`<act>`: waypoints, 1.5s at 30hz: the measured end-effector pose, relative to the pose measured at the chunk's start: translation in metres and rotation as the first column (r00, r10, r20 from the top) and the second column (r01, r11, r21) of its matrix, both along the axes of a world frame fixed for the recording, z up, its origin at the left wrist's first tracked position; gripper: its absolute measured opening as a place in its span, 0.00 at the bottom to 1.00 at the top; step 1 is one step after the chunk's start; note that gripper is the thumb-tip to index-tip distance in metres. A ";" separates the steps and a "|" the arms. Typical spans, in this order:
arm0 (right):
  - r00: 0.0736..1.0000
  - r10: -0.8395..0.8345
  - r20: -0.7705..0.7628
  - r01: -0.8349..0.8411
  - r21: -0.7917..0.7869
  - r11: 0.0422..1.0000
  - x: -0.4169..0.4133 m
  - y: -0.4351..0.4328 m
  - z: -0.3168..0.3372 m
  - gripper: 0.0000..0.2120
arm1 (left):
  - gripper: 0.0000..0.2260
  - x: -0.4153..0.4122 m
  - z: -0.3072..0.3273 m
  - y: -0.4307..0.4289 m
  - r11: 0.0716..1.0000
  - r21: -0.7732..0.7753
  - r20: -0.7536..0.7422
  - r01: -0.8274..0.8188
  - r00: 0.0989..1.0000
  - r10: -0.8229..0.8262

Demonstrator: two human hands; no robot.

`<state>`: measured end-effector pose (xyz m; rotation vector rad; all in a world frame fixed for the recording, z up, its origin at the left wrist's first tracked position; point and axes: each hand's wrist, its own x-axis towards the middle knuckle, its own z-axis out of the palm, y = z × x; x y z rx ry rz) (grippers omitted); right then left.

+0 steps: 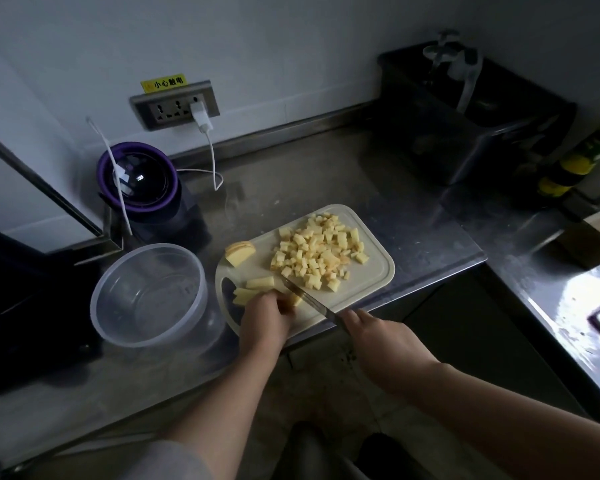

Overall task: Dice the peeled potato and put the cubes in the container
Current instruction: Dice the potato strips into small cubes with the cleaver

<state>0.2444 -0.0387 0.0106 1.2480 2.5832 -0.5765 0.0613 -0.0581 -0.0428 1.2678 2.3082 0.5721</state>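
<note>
Dim light falls on a steel counter (361, 174) that turns a corner under a pale wall (257, 36). A socket strip (175, 105) (yellow warning label (163, 83) above) sits low on it; the floor (326, 393) is dark.

Cubes (321, 252) on board (378, 275) — container (149, 296) to its left.

Dim, soft picture with little fine detail. The cutting board (378, 276) is the best-lit spot; far to its right, white glare lies on the steel counter (577, 292). Behind the board, a black box (465, 133) sinks into shadow. Straight edges bend away from the board.
</note>
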 end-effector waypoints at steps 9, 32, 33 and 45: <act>1.000 -0.015 -0.010 0.014 -0.068 0.998 -0.004 0.000 -0.001 0.20 | 0.09 0.000 0.001 0.002 1.000 -0.030 -0.068 0.008 0.998 -0.010; 0.999 -0.051 0.010 0.051 -0.030 0.998 -0.003 0.001 0.000 0.19 | 0.09 0.000 -0.001 0.006 1.000 -0.003 -0.012 -0.015 1.000 0.015; 0.999 -0.046 0.013 0.047 -0.031 0.998 -0.003 0.002 -0.001 0.20 | 0.09 0.000 0.000 0.006 1.000 -0.008 -0.024 -0.009 1.000 0.009; 0.999 -0.033 0.015 0.034 -0.076 0.997 -0.003 0.002 0.006 0.19 | 0.08 -0.001 -0.002 0.009 1.000 -0.015 -0.027 -0.018 0.999 0.018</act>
